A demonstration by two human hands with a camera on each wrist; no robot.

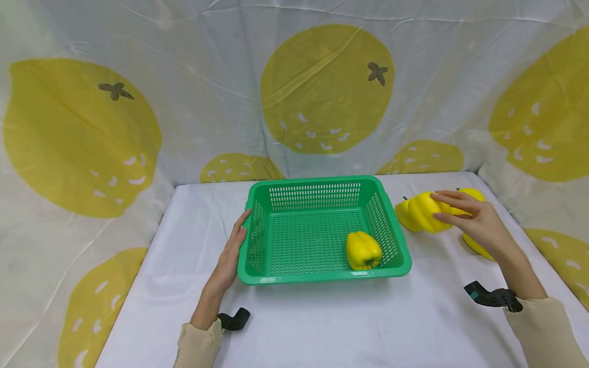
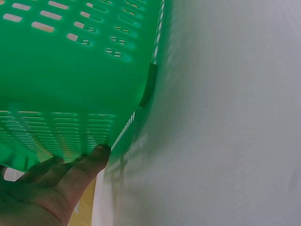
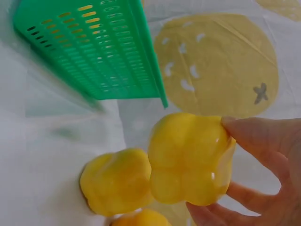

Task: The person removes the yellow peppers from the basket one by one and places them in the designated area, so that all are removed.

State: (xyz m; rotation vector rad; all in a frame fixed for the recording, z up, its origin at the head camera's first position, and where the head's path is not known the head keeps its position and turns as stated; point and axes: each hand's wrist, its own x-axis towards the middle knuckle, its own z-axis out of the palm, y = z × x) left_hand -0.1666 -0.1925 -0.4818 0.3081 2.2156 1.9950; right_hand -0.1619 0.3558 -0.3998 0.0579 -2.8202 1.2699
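A green plastic basket (image 1: 322,280) with slotted walls stands in the middle of the table. One yellow bell pepper (image 1: 362,250) lies inside it, in the near right corner. My left hand (image 1: 228,258) rests against the outside of the basket's left wall, fingers extended along it in the left wrist view. To the right of the basket, my right hand (image 1: 483,220) pinches another yellow bell pepper (image 3: 190,157) between thumb and fingers. Beneath and behind that one, more yellow bell peppers sit on the table, including one (image 3: 117,181) beside it in the right wrist view.
A white cloth covers the table (image 1: 313,327). One pepper (image 1: 477,247) lies partly hidden behind my right hand, and another (image 1: 474,193) shows just beyond it. A curtain (image 1: 221,92) printed with large yellow fruit hangs behind and along both sides.
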